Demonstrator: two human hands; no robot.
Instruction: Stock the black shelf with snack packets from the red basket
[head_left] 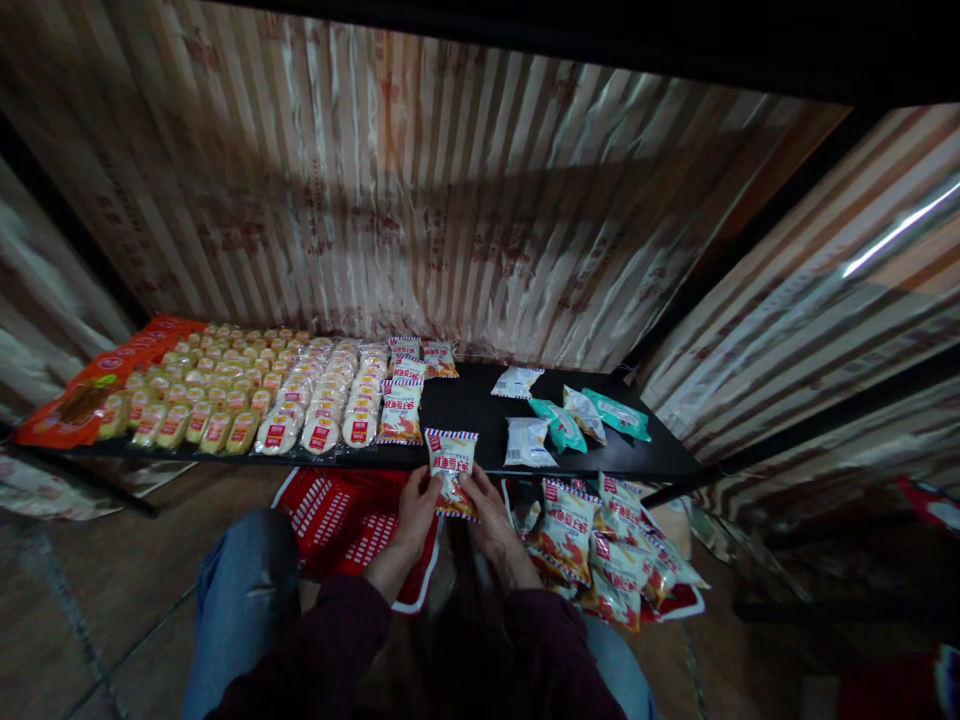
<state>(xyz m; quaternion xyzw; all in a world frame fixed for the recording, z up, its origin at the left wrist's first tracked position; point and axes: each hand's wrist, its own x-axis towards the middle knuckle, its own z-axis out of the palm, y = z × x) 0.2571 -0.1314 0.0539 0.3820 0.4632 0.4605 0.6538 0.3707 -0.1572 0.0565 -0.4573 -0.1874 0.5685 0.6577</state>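
Observation:
A white and orange snack bag (451,470) with striped ends is held upright between my hands at the front edge of the black shelf (457,400). My left hand (418,508) grips its left side, and my right hand (487,508) grips its right side, thumbs on the front. Just behind, similar bags (401,412) stand in a short column, with another bag (440,360) at the back. Below the shelf, to the right, several more such bags (568,530) are heaped in a red basket (681,603).
Left of the column are rows of round white wrapped cakes (321,432), yellow wrapped cakes (216,430) and an orange package (112,375). White packets (528,442) and green packets (616,415) lie on the right. A red basket (337,520) sits below; striped sheeting (465,220) hangs behind.

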